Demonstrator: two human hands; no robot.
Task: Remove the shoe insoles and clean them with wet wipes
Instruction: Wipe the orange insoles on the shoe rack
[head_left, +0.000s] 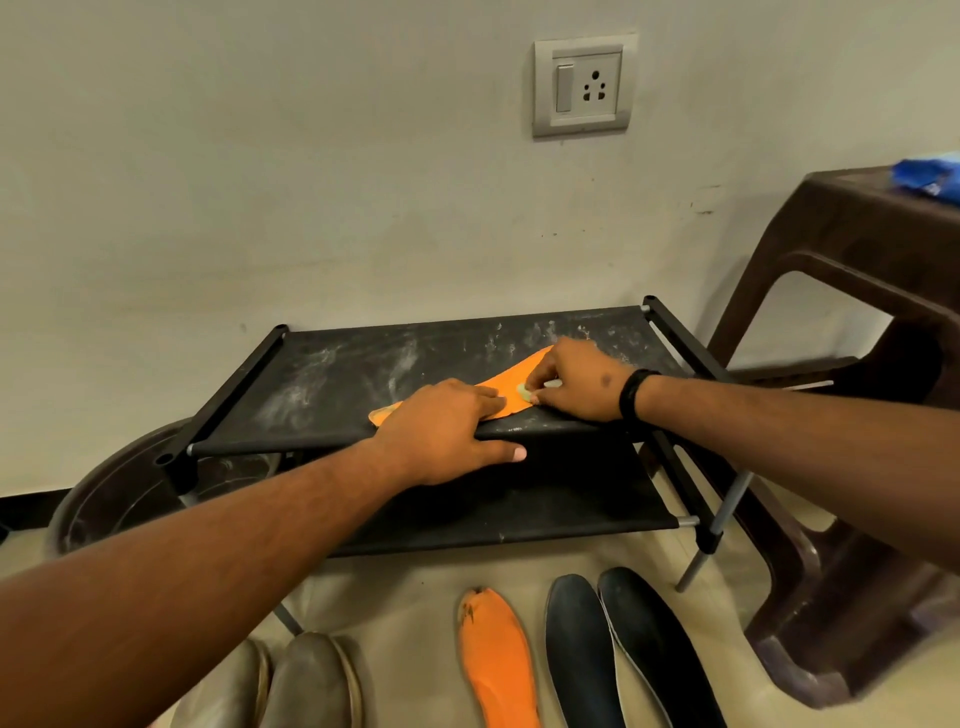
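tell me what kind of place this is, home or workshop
Most likely a home, perhaps an entryway or a corner of a room. A low black shoe rack stands against a plain wall with a switch and socket plate, a brown plastic stool sits beside it, and insoles lie on the tiled floor.

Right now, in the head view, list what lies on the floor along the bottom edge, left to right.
Pair of grey shoes → orange insole → two dark insoles, the right one overlapping the left → brown plastic stool.
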